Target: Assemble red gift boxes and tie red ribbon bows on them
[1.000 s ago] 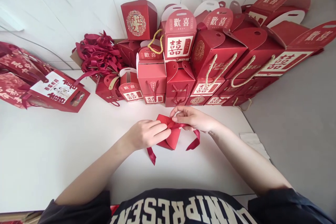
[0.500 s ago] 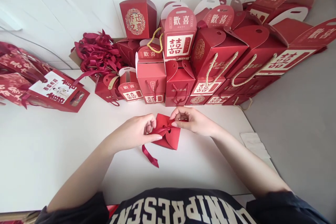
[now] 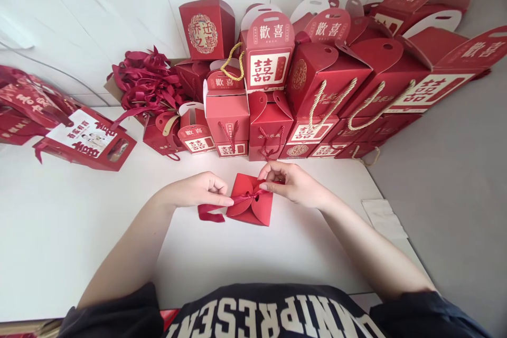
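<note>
A small red gift box (image 3: 242, 215) with curved petal flaps lies on the white table in front of me. A dark red satin ribbon (image 3: 240, 199) runs through its top, crossing at the middle. My left hand (image 3: 204, 190), left of the box, pinches one length of ribbon, whose loose tail lies folded on the table. At the box's upper right, my right hand (image 3: 287, 182) pinches the other end of the ribbon between thumb and fingers. That end is mostly hidden by the fingers.
Stacked red gift boxes (image 3: 271, 116) with rope handles line the back of the white table (image 3: 198, 264). A heap of dark red ribbons (image 3: 150, 82) sits at back left, near a red box with a white label (image 3: 114, 156). White paper (image 3: 384, 218) lies at the right edge.
My left hand has moved left, away from the box, drawing its length of ribbon out straighter. The loose tail has shifted up and left. My right hand has hardly moved.
</note>
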Available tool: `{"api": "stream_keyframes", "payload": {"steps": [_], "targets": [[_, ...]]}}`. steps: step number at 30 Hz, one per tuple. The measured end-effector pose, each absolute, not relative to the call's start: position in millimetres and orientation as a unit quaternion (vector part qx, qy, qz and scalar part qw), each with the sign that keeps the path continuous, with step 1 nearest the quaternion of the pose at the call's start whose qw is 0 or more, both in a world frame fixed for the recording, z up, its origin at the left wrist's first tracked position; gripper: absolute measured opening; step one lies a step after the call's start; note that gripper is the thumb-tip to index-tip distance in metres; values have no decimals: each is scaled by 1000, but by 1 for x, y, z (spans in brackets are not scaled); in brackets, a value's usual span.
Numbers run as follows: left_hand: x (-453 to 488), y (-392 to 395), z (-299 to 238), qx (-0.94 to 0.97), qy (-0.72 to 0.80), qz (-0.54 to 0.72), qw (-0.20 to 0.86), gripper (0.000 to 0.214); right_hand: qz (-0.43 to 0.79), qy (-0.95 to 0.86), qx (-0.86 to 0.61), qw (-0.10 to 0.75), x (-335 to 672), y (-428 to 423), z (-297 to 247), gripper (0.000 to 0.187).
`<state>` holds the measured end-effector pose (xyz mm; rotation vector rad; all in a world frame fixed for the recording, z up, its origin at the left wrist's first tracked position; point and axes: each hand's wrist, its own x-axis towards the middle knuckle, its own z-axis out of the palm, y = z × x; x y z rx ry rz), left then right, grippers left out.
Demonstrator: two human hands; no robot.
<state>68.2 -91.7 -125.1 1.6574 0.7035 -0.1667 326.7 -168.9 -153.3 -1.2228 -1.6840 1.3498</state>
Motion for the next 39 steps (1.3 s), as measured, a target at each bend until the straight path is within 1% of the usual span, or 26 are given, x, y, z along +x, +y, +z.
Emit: {"api": "stream_keyframes", "payload": {"steps": [4, 8, 12, 17, 20, 23, 25, 27, 30, 32, 36, 39], "targets": [[65, -90, -122, 695, 338, -98, 627, 38, 492, -649, -487, 315, 332, -173, -152, 13], [60, -84, -122, 697, 381, -142, 590, 32, 471, -653, -495, 327, 338, -176, -154, 11], [55, -76, -128, 720, 367, -140, 573, 32, 479, -647, -487, 338, 340, -178, -161, 11], [55, -75, -124, 735, 323, -125, 583, 31, 518, -612, -492, 340, 341, -180, -163, 21], [61, -86, -114, 725, 365, -88, 578, 28, 527, -605, -494, 334, 341, -183, -160, 27], [67, -103, -104, 720, 384, -68, 575, 33, 525, -612, -498, 320, 339, -185, -158, 28], [70, -115, -100, 748, 386, -37, 539, 41, 513, -620, -503, 315, 338, -185, -158, 28], [72, -125, -98, 801, 395, 14, 449, 43, 498, -629, -507, 315, 337, -185, -158, 27], [75, -132, -98, 874, 378, 55, 301, 30, 479, -638, -515, 314, 337, -185, -157, 26], [76, -133, -99, 896, 365, 47, 250, 24, 473, -638, -521, 312, 337, -185, -156, 26], [80, -133, -100, 904, 356, 40, 232, 20, 473, -640, -515, 319, 335, -185, -156, 23], [82, -131, -100, 893, 355, 18, 275, 27, 477, -640, -499, 336, 333, -185, -158, 19]]}}
